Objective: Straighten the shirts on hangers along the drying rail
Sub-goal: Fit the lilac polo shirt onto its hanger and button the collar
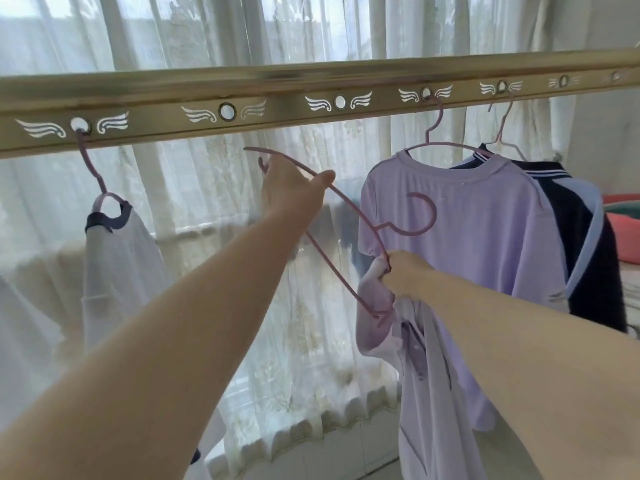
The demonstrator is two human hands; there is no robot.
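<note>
- Holding a loose mauve hanger [362, 218] off the rail with both hands. It's tipped on its side, so the hook curls out to the right in front of the lilac tee [478, 230] that's already hung.
- Up top, the left hand [291, 192] has fingers and thumb wrapped round one arm of the hanger, just below the drying rail [311, 81].
- Lower and further right, the right hand [408, 275] is a tight fist round the hanger near its neck plus a bunch of pale lilac shirt [429, 393]. The rest of that shirt dangles straight down from the fist.
- The hanger's lower tip looks tucked into the bunched fabric, can't tell how far in it goes.
- The rail is gold-ish with round holes and little wing prints, and runs right across the view.
- At the far left hole there's a white shirt with a dark collar [117, 258] on its own hanger, hanging kinda narrow and bunched.
- On the right side the lilac tee hangs from one hole, and a navy shirt with light blue trim [585, 254] sits just behind it on the next hole, the two touching.
- A lace curtain [207, 306] is behind everything, and a pink tub [623, 230] peeks in at the right edge.
</note>
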